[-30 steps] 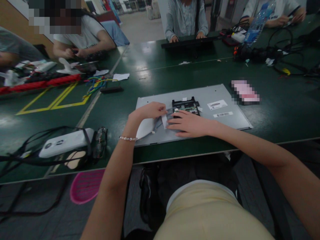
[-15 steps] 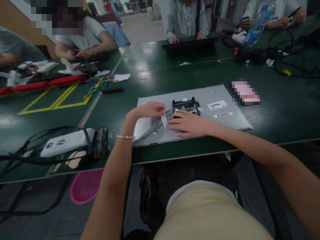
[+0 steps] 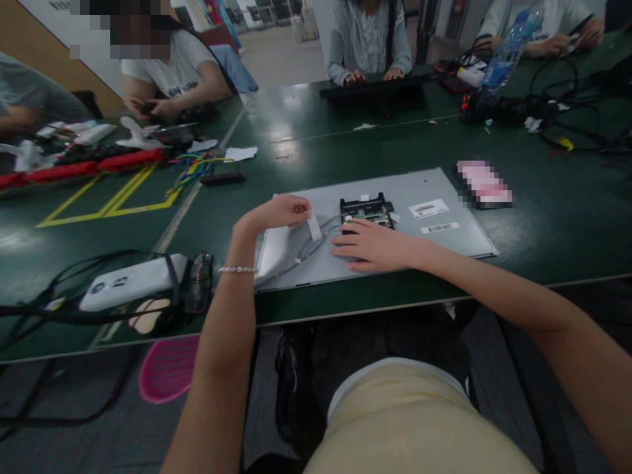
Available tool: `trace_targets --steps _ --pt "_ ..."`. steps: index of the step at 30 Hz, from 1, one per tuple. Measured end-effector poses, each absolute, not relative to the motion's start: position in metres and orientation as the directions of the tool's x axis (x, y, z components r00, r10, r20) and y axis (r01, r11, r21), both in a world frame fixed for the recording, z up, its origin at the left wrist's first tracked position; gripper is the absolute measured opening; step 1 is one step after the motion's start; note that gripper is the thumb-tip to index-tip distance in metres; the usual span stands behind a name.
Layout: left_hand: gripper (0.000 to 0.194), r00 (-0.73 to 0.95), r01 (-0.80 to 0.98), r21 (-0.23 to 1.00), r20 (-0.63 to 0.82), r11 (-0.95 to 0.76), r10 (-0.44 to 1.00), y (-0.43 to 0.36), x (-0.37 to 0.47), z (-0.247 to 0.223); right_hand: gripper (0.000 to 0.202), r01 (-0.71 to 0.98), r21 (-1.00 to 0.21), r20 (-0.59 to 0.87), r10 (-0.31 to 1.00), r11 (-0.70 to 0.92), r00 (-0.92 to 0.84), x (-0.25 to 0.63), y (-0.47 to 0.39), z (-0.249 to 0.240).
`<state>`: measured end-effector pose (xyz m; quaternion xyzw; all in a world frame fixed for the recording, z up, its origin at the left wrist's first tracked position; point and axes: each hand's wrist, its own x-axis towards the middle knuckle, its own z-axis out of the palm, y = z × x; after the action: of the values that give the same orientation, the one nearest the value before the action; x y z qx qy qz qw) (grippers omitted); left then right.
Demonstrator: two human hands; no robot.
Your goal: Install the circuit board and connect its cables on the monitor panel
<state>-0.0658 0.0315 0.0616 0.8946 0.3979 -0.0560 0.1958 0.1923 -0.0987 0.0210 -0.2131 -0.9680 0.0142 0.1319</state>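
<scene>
Pinching with left hand: white tape-like strip, toward metal panel's left edge
Right hand: fingers kinda spread, by circuit board
Panel: surface's near edge

Light gleams on the green counter; beyond its far edge lie pale floor and, leftward, a tan wall; dark floor shows below the near edge.

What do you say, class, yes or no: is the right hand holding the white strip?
No, the left hand pinches the white strip, while the right hand is spread over the silver panel.
</scene>
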Motion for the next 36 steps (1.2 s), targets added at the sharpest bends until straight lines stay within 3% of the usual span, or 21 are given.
trace_targets --steps 7,15,18,22,30,36 --pt "0.028 0.579 0.815 0.111 -0.177 -0.569 0.796 0.042 -0.079 0.057 0.042 0.409 -0.206 0.315 0.456 0.889 -0.832 0.202 -0.092 0.028" --pt "0.026 0.593 0.804 0.056 -0.148 -0.592 0.792 0.054 -0.09 0.049 0.028 0.695 -0.442 0.373 0.821 0.567 -0.432 0.256 -0.05 0.039" --pt "0.026 0.574 0.817 0.046 -0.147 -0.574 0.805 0.055 -0.09 0.049 0.024 0.754 -0.534 0.229 0.924 0.383 -0.307 0.275 -0.041 0.041" --pt "0.028 0.544 0.837 0.03 -0.141 -0.546 0.827 0.05 -0.088 0.053 0.023 0.783 -0.575 -0.011 0.955 0.235 -0.295 0.288 -0.04 0.044" --pt "0.042 0.482 0.871 -0.099 -0.019 -0.481 0.876 0.038 -0.079 0.061 0.028 0.803 -0.551 -0.174 0.911 0.225 -0.375 0.295 -0.038 0.043" --pt "0.039 0.553 0.822 0.042 0.182 -0.568 0.813 0.022 -0.052 0.064 0.027 0.813 -0.521 -0.192 0.892 0.26 -0.409 0.293 -0.04 0.046"
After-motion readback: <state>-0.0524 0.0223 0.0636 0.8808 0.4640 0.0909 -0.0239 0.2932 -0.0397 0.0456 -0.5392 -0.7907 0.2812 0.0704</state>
